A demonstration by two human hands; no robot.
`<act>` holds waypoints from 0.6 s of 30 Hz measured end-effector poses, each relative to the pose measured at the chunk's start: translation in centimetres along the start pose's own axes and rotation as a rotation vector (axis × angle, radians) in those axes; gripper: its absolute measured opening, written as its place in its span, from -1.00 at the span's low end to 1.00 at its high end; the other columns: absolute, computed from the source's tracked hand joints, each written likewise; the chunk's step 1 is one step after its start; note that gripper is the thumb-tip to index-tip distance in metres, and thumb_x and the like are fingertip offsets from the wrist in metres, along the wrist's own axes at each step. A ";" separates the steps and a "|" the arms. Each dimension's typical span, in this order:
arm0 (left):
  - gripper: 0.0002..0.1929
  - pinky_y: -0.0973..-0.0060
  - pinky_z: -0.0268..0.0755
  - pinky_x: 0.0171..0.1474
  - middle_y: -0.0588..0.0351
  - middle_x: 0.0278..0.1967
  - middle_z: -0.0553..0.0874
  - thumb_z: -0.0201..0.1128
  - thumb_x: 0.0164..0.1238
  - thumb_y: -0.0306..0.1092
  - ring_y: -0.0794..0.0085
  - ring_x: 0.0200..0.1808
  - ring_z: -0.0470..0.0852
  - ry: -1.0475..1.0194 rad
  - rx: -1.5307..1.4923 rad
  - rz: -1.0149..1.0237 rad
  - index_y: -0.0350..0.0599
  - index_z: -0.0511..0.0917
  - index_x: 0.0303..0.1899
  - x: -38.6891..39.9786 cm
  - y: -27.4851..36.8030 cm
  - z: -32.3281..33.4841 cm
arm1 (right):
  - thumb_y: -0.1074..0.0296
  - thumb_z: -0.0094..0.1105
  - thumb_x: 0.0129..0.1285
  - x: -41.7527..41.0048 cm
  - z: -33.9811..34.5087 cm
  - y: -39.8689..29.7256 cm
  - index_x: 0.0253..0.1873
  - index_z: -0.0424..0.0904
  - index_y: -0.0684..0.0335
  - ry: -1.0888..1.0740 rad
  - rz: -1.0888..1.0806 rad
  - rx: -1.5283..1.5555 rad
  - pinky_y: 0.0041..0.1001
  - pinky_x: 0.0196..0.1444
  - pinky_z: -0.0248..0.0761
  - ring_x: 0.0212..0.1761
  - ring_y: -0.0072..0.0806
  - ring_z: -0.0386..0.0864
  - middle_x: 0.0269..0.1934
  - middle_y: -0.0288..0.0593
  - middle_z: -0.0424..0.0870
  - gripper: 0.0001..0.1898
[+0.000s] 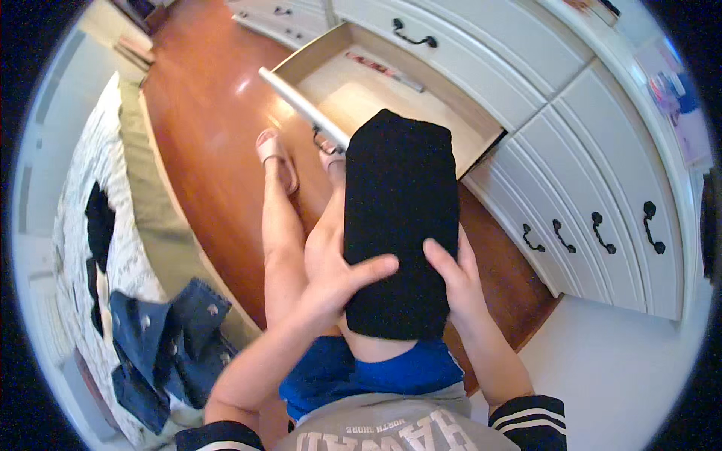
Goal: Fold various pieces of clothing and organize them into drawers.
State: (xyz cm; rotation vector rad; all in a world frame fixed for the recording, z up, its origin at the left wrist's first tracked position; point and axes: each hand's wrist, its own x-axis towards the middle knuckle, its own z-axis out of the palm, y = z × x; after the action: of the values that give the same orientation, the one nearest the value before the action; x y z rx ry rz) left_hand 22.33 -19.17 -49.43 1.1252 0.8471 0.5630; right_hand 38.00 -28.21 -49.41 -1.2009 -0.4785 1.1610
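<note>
A folded black garment (401, 186) lies in front of me as a long flat bundle, held above my thighs. My left hand (344, 276) grips its left edge, the thumb lying across the top. On the right edge my right hand (458, 270) holds it the same way, fingers tucked behind. Past the bundle's far end is a pulled-out dresser drawer (350, 101) with a pale wooden bottom. A thin strip with red markings (383, 70) lies inside it. The cloth hides the drawer's near corner.
A white dresser (541, 118) with black twisted handles stands ahead and right. At left is a bed (90, 158) bearing dark blue patterned cloth (169, 344) and a black cloth piece (100, 225). My sandalled feet (276, 160) stand on the reddish wooden floor (208, 107), by the drawer.
</note>
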 end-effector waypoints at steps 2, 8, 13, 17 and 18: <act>-0.18 0.41 0.38 0.26 -0.07 0.14 0.58 0.53 0.02 -0.30 0.29 0.17 0.56 -0.155 -0.055 -0.104 -0.31 0.29 0.32 6.1 2.0 1.7 | 0.13 0.21 0.36 3.4 -1.8 0.3 0.35 0.29 0.30 0.158 0.008 0.050 -0.36 0.23 0.34 0.18 -0.37 0.48 0.16 -0.10 0.52 -0.42; -0.44 0.39 0.61 -0.02 -0.06 -0.05 0.71 0.41 0.16 -0.28 0.30 -0.16 0.74 -0.350 0.076 -0.508 -0.30 0.46 0.17 23.4 3.1 1.7 | 0.03 0.14 0.39 14.2 -4.3 1.5 0.33 0.36 0.23 0.221 0.154 0.439 -0.29 0.23 0.37 0.22 -0.35 0.48 0.20 -0.19 0.53 -0.46; -0.31 0.35 0.55 0.09 -0.05 0.05 0.66 0.45 0.14 -0.24 0.27 -0.01 0.69 -0.600 0.189 -0.437 -0.23 0.35 0.28 32.4 -2.3 0.1 | 0.26 0.08 0.41 20.8 -4.8 5.7 0.31 0.38 0.19 0.483 0.064 0.474 -0.23 0.27 0.29 0.20 -0.31 0.47 0.18 -0.22 0.55 -0.58; -0.14 0.13 0.42 0.18 -0.08 0.25 0.48 0.47 0.06 -0.22 0.19 0.23 0.50 -0.548 0.675 -0.597 -0.01 0.19 0.41 34.5 -5.2 0.5 | 0.44 0.00 0.38 22.9 -5.2 10.5 0.36 0.18 0.36 0.768 0.296 0.389 -0.27 0.32 0.24 0.20 -0.23 0.44 0.22 0.03 0.44 -0.51; -0.11 0.09 0.42 0.15 -0.05 0.25 0.47 0.45 0.03 -0.21 0.18 0.25 0.47 -0.575 0.783 -0.582 0.07 0.14 0.42 34.7 -5.4 0.8 | 0.44 0.00 0.38 23.0 -5.1 11.2 0.36 0.18 0.36 0.775 0.311 0.385 -0.27 0.32 0.24 0.20 -0.23 0.44 0.22 0.03 0.44 -0.51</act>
State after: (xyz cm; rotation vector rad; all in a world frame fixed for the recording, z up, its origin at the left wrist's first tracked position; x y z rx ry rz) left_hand 42.82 4.95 -64.68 1.5390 0.8392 -0.6174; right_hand 46.23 -11.24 -67.36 -1.2926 0.5101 0.8887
